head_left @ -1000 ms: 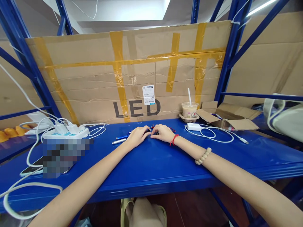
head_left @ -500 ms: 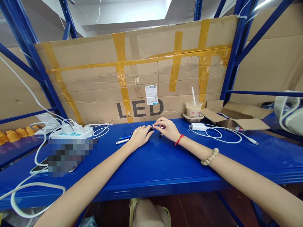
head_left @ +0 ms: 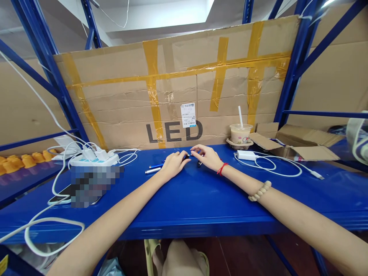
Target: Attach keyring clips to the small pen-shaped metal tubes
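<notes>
Both my hands rest far out on a blue metal shelf [head_left: 186, 207], fingertips almost meeting. My left hand [head_left: 173, 163] lies on the shelf with fingers curled, its tips touching a small dark part [head_left: 187, 156]. My right hand [head_left: 207, 157] is raised a little, thumb and finger pinched at the same small dark part; another dark bit [head_left: 199, 164] lies under its palm. A red string and a bead bracelet [head_left: 260, 191] circle my right wrist. Two pens [head_left: 153, 168] lie just left of my left hand.
A taped cardboard sheet marked LED [head_left: 175, 92] backs the shelf. A power strip with white plugs and cables [head_left: 93, 158] and a phone sit at left. A lidded drink cup [head_left: 240, 134], a white charger with cable [head_left: 247, 155] and an open carton [head_left: 296, 143] stand at right.
My right hand has lifted off the shelf and pinched at the small dark part by my left fingertips. The view has shifted slightly; my left hand stays in place.
</notes>
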The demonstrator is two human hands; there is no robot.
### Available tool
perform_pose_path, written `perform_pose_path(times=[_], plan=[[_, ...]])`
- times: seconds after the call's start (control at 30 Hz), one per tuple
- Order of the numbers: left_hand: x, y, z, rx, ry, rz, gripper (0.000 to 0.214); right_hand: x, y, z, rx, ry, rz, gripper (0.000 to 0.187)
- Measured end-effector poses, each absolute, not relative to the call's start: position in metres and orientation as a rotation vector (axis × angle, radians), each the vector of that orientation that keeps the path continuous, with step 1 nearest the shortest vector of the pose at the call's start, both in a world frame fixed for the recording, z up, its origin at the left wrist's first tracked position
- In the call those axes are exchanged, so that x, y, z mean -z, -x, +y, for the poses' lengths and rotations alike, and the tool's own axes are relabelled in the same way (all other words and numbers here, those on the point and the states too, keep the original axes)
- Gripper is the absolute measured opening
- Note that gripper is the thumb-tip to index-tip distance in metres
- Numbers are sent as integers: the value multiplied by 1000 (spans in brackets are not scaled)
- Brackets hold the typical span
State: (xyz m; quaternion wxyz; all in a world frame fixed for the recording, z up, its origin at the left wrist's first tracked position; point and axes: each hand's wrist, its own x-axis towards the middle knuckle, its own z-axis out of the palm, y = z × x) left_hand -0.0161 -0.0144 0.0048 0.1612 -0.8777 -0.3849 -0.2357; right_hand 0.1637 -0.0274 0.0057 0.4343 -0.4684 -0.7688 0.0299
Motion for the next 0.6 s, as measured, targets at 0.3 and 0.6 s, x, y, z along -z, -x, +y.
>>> perform_pose_path(times=[0.3,0.6], plan=[[-5,17,-13,666,2529,-1048,28,-5,-187,-21,88,1534,-2181,35],[-5,17,-14,663,2532,-1019,28,-10,-190,-19,-202,1406,-2315,41]])
